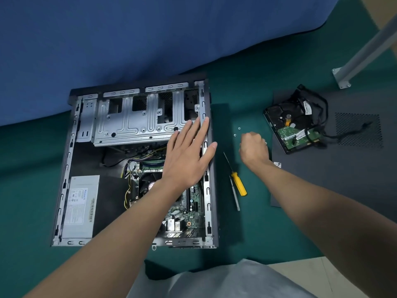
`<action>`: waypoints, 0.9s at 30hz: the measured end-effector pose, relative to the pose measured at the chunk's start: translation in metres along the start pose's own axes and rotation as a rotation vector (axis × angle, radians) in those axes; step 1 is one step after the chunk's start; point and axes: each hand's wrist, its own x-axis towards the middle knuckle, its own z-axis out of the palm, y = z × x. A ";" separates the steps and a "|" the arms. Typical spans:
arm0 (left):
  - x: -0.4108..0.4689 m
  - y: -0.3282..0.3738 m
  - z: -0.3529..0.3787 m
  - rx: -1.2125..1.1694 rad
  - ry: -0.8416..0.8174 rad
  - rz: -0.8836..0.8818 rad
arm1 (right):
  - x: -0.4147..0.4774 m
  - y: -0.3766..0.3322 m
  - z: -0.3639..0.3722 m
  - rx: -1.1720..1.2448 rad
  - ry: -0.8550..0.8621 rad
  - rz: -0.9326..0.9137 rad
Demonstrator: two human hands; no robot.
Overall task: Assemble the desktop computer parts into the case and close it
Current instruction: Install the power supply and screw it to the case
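The open computer case (pixel 64 181) lies on its side on a green cloth (pixel 257 229), with the power supply (pixel 80 205), motherboard (pixel 189 211) and drive cage (pixel 129 119) inside. The left hand (pixel 189 155) lies flat on the case's right rail, fingers wide. Just right of the case lie a yellow screwdriver (pixel 238 183) and loose screws (pixel 239 128). Beside the screws the right hand (pixel 253 147) has its fingers curled under; I cannot tell whether they pinch anything. Further right, a hard drive (pixel 292 127) rests on the dark side panel (pixel 343 168).
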 end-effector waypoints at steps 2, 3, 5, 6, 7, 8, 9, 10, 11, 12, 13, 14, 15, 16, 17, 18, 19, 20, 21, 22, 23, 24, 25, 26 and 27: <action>0.000 0.000 -0.001 -0.015 -0.001 0.002 | -0.002 0.000 0.000 0.051 0.027 0.014; 0.001 0.001 -0.002 -0.031 0.000 0.000 | -0.003 0.000 -0.001 0.143 0.048 0.038; 0.004 0.005 -0.006 -0.082 0.045 -0.019 | -0.006 -0.004 -0.007 0.468 0.062 0.105; 0.006 0.009 -0.009 -0.110 0.111 -0.027 | -0.009 -0.007 -0.013 0.658 0.062 0.123; 0.010 0.014 -0.013 -0.134 0.202 -0.027 | -0.015 -0.011 -0.021 0.823 0.067 0.128; 0.015 0.022 -0.017 -0.157 0.289 -0.030 | -0.021 -0.015 -0.029 0.963 0.075 0.121; 0.020 0.030 -0.020 -0.211 0.347 -0.047 | -0.029 -0.020 -0.038 1.088 0.082 0.105; 0.026 0.040 -0.024 -0.314 0.360 -0.081 | -0.036 -0.024 -0.046 1.195 0.090 0.085; 0.032 0.050 -0.028 -0.456 0.323 -0.139 | -0.043 -0.028 -0.054 1.284 0.098 0.063; 0.038 0.058 -0.030 -0.613 0.260 -0.216 | -0.049 -0.031 -0.060 1.348 0.114 0.042; 0.043 0.065 -0.032 -0.755 0.207 -0.300 | -0.055 -0.033 -0.066 1.388 0.139 0.023; 0.046 0.069 -0.034 -0.869 0.170 -0.374 | -0.059 -0.035 -0.070 1.407 0.170 0.012; 0.048 0.072 -0.035 -0.969 0.135 -0.432 | -0.064 -0.037 -0.073 1.412 0.204 0.009; 0.048 0.074 -0.037 -1.068 0.095 -0.478 | -0.067 -0.038 -0.075 1.399 0.243 0.010; 0.048 0.075 -0.038 -1.153 0.065 -0.521 | -0.069 -0.040 -0.075 1.368 0.277 0.010; 0.047 0.076 -0.038 -1.210 0.046 -0.560 | -0.071 -0.042 -0.074 1.321 0.312 0.006; 0.046 0.077 -0.038 -1.233 0.034 -0.594 | -0.073 -0.044 -0.073 1.260 0.351 -0.003; 0.045 0.078 -0.039 -1.240 0.025 -0.620 | -0.075 -0.045 -0.072 1.194 0.395 -0.023; 0.044 0.078 -0.039 -1.251 0.013 -0.634 | -0.076 -0.047 -0.071 1.129 0.444 -0.045; 0.042 0.078 -0.039 -1.274 -0.004 -0.640 | -0.078 -0.049 -0.070 1.071 0.493 -0.060; 0.041 0.078 -0.039 -1.299 -0.022 -0.644 | -0.079 -0.050 -0.069 1.031 0.529 -0.062; 0.041 0.077 -0.040 -1.318 -0.038 -0.650 | -0.080 -0.051 -0.068 1.016 0.545 -0.055; 0.040 0.076 -0.041 -1.328 -0.050 -0.657 | -0.080 -0.052 -0.068 1.021 0.542 -0.042; 0.040 0.074 -0.042 -1.337 -0.062 -0.662 | -0.080 -0.052 -0.068 1.040 0.528 -0.024; 0.039 0.073 -0.043 -1.350 -0.078 -0.669 | -0.079 -0.053 -0.069 1.065 0.507 -0.004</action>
